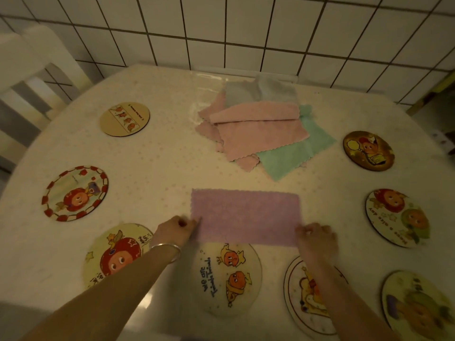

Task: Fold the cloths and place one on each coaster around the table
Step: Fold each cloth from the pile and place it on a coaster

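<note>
I held the purple cloth (245,216) by its two near corners, flat on the table (157,166).

From the left, I saw a white chair (37,70) past the table edge, then the red-bordered coaster (75,193) and the apple coaster (115,254) just beside my left hand (176,230), whose fingers pinched the cloth's near-left corner. The cloth lay as a rectangle, its near edge over the rim of the "we are friends" coaster (227,276). Beyond it sat a loose pile of cloths (261,131), pink, green and grey. My right hand (316,236) gripped the near-right corner, somewhat blurred, beside the toast coaster (307,296). Further right lay three more coasters.
</note>
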